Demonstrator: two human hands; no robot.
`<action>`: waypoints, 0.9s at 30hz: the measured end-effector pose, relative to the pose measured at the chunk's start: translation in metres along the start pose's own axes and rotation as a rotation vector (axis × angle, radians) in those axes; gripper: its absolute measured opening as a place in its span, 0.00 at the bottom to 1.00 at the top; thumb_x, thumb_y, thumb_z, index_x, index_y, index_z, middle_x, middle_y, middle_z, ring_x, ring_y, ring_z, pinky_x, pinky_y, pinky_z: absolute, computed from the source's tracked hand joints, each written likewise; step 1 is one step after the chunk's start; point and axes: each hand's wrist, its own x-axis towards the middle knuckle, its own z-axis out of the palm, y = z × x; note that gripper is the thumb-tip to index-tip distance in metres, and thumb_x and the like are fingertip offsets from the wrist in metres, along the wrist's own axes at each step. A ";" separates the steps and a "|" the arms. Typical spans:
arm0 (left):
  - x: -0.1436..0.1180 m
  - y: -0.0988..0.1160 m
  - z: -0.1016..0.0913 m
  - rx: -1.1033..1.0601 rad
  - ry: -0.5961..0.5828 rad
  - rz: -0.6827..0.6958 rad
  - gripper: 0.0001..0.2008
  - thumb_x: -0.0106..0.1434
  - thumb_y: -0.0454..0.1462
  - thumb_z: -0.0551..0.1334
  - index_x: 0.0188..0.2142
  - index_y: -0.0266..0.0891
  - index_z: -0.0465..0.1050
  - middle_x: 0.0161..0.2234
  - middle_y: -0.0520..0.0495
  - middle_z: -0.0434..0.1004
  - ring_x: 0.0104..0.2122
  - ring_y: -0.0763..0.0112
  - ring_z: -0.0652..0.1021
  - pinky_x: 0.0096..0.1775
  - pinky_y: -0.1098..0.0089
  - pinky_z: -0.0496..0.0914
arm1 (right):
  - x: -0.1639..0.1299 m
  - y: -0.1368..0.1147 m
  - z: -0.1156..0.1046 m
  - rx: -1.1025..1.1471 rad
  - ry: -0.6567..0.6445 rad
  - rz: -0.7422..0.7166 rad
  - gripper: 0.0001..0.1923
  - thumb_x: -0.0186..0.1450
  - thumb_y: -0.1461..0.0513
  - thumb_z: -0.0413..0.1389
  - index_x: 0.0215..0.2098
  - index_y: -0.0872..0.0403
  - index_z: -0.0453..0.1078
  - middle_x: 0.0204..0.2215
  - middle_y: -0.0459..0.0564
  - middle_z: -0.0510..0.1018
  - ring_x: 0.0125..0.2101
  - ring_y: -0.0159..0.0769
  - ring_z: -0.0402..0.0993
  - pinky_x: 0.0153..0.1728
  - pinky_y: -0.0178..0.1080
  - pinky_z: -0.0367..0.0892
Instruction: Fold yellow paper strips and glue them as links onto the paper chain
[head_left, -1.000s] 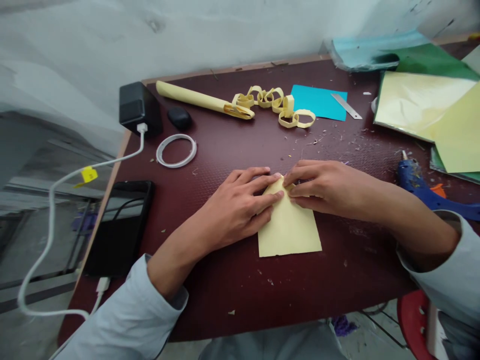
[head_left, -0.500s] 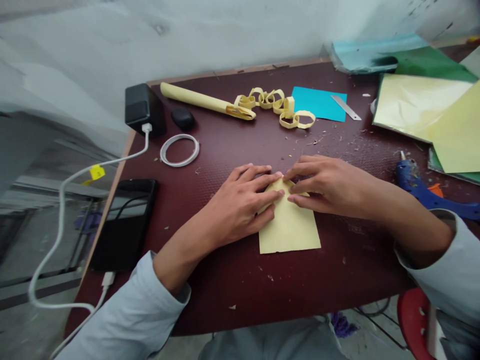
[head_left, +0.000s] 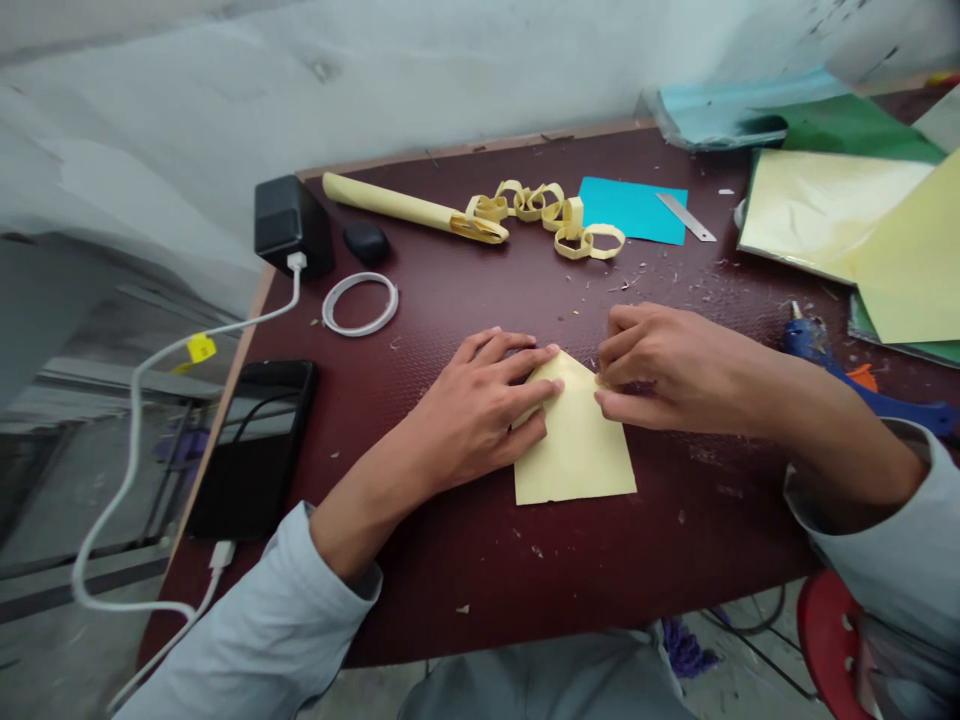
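Note:
A pale yellow piece of paper [head_left: 576,445] lies on the dark red table, its top folded to a point. My left hand [head_left: 487,405] rests on its left side, fingers spread and pressing near the peak. At the right slanting edge, my right hand [head_left: 649,360] has its fingers curled in, with thumb and forefinger closed on the paper's edge. The fingertips of that hand are partly hidden.
Behind the hands lie a yellow paper chain [head_left: 555,210], a rolled yellow paper [head_left: 397,203], a blue sheet [head_left: 626,205] and a cutter blade [head_left: 686,217]. A tape ring [head_left: 360,304] and phone [head_left: 255,450] are left; a blue glue gun [head_left: 847,375] is right.
My right hand has moved slightly right from the paper's peak to its right slanting edge, and its fingers have curled closed. My left hand stays on the paper.

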 end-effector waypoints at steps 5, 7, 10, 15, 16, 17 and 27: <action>0.000 -0.002 0.001 -0.012 0.007 0.000 0.16 0.77 0.37 0.61 0.59 0.42 0.82 0.71 0.38 0.75 0.71 0.44 0.71 0.70 0.39 0.63 | -0.001 0.002 -0.003 0.012 -0.019 -0.017 0.26 0.74 0.62 0.57 0.18 0.51 0.60 0.20 0.47 0.69 0.29 0.37 0.61 0.38 0.45 0.58; -0.001 -0.002 0.001 -0.016 0.011 0.001 0.16 0.77 0.37 0.61 0.60 0.43 0.82 0.71 0.39 0.75 0.71 0.44 0.70 0.70 0.40 0.63 | 0.000 0.003 -0.003 0.022 0.044 -0.046 0.23 0.75 0.63 0.56 0.20 0.51 0.64 0.21 0.47 0.70 0.30 0.38 0.60 0.38 0.45 0.56; -0.001 -0.001 0.001 -0.011 0.019 0.003 0.17 0.76 0.36 0.61 0.59 0.44 0.82 0.71 0.38 0.73 0.73 0.43 0.67 0.71 0.40 0.62 | 0.002 0.006 0.001 0.009 0.147 -0.042 0.16 0.75 0.64 0.56 0.28 0.52 0.75 0.27 0.48 0.72 0.32 0.39 0.62 0.39 0.45 0.56; -0.003 0.003 -0.001 0.043 0.045 -0.018 0.17 0.76 0.36 0.62 0.60 0.45 0.83 0.68 0.35 0.71 0.69 0.41 0.67 0.68 0.40 0.65 | 0.005 0.015 0.013 -0.039 0.091 -0.053 0.13 0.76 0.63 0.56 0.41 0.53 0.84 0.35 0.52 0.76 0.36 0.41 0.66 0.41 0.45 0.57; -0.003 0.003 -0.001 0.049 0.042 -0.020 0.18 0.76 0.36 0.61 0.61 0.45 0.82 0.67 0.35 0.71 0.68 0.41 0.68 0.67 0.40 0.65 | 0.005 0.016 0.015 -0.048 0.081 -0.059 0.13 0.77 0.63 0.56 0.42 0.53 0.84 0.36 0.53 0.77 0.37 0.41 0.67 0.42 0.45 0.57; -0.003 0.004 -0.001 0.049 0.034 -0.018 0.18 0.76 0.36 0.60 0.61 0.45 0.82 0.66 0.35 0.72 0.66 0.42 0.69 0.66 0.40 0.66 | 0.005 0.016 0.016 -0.056 0.080 -0.065 0.13 0.77 0.62 0.56 0.42 0.53 0.85 0.38 0.54 0.78 0.38 0.41 0.67 0.43 0.45 0.58; -0.005 0.002 -0.007 0.010 -0.035 0.011 0.18 0.78 0.36 0.58 0.62 0.43 0.80 0.66 0.36 0.76 0.66 0.43 0.70 0.66 0.41 0.67 | 0.006 0.013 0.019 -0.052 0.098 -0.118 0.16 0.80 0.61 0.53 0.45 0.54 0.84 0.54 0.56 0.86 0.43 0.46 0.68 0.49 0.49 0.63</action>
